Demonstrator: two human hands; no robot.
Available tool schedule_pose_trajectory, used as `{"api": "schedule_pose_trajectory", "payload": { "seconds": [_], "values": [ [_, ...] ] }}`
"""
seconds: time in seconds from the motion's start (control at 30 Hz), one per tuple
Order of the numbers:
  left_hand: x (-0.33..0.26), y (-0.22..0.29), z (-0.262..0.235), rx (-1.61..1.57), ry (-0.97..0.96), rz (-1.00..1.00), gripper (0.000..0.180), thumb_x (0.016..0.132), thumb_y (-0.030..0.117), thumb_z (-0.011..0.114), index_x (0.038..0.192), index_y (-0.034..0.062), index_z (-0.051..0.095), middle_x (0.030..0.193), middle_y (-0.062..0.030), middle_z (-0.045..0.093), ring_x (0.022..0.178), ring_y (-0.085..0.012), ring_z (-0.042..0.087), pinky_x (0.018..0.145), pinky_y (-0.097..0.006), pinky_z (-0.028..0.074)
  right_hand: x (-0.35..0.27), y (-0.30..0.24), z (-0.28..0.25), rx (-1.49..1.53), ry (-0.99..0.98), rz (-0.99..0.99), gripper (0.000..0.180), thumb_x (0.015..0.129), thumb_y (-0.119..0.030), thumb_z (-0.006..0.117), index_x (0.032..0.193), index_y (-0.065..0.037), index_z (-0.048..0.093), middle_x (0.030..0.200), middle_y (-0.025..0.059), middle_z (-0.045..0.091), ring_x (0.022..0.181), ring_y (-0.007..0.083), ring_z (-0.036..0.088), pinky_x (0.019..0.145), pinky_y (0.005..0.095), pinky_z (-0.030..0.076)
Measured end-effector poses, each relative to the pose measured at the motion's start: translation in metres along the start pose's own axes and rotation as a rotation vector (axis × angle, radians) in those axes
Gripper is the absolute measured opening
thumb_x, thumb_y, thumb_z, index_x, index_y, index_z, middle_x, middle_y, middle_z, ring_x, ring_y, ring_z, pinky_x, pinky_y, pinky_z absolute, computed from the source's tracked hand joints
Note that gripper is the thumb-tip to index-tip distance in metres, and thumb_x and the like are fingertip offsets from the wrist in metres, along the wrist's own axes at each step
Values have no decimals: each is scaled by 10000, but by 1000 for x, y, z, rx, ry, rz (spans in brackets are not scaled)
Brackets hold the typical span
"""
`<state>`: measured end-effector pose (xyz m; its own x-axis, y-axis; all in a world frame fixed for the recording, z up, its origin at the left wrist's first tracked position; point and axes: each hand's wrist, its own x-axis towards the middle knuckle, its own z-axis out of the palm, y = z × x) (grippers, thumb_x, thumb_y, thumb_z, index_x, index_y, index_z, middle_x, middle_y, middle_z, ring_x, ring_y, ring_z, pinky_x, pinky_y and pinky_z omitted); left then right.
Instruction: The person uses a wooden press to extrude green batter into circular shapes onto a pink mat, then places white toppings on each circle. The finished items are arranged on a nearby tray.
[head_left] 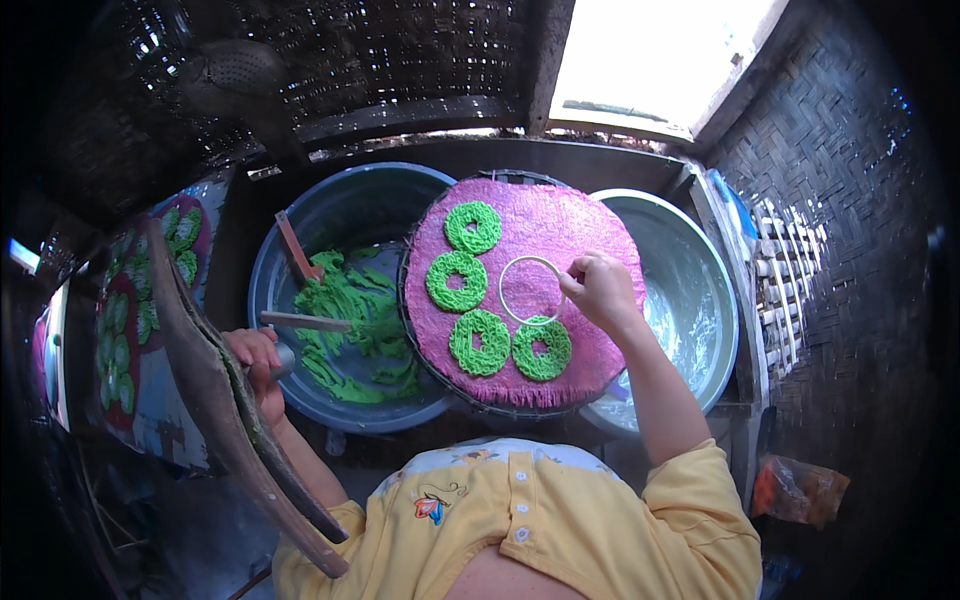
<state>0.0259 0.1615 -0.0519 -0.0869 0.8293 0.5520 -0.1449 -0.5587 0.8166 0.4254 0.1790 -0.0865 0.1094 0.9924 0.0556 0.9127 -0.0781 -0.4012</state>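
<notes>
I have the right grip (590, 280) pinching the white ring (501, 290) over the pink mat (560, 215), at twelve o'clock from the nearest green disc (541, 371) (the left grip (259, 362), by a grey cylinder (285, 361), I can't read), so I'd judge this ring-placing, calling for level, gentle alignment.

Four rings (437, 283) lie on the mat (548, 222), toward its left and near edges; the left basin (335, 212) and right basin (690, 305) flank it.

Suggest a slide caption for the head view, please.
Right hand holds white ring over pink mat bearing four green rings.
</notes>
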Motion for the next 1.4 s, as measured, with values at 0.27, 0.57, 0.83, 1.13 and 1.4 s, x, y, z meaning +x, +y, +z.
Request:
{"api": "schedule_pose_trajectory", "payload": {
  "seconds": [0.27,0.57,0.83,1.13,1.4],
  "values": [
    [-11,-1,-24,-10,19,22,337,723,171,765,818,132,444,650,14,413,637,-128,444,789,-324,346,24,3,26,-57,-34,2,210,744,-236,633,795,-41,692,862,153,626,843,296,615,770,407,486],
    [-4,2,-22,122,-155,8,243,840,238,602,984,69,503,781,-36,550,675,-157,504,796,-355,387,11,-17,4,-62,21,-18,282,783,-304,657,859,-34,685,893,135,615,851,289,603,767,394,486],
    [26,8,105,960,-342,364,345,657,315,740,870,86,593,690,-69,600,676,-275,617,632,-377,477,-4,-156,-87,303,373,-745,582,784,-303,659,1259,-25,469,1063,169,515,939,318,538,799,418,440],
    [52,77,117,587,-507,647,329,631,272,736,875,101,596,673,-70,602,645,-299,611,624,-393,485,-77,-240,-141,-246,270,-1310,289,843,-174,547,1046,-4,430,721,49,529,636,231,564,727,363,441],
    [28,128,37,1171,-765,372,330,617,301,747,877,132,635,655,-69,605,641,-288,631,571,-395,496,-88,-228,-180,376,-90,-734,536,702,-38,607,1139,-14,297,730,76,549,645,174,586,515,304,456]
  ]
}}
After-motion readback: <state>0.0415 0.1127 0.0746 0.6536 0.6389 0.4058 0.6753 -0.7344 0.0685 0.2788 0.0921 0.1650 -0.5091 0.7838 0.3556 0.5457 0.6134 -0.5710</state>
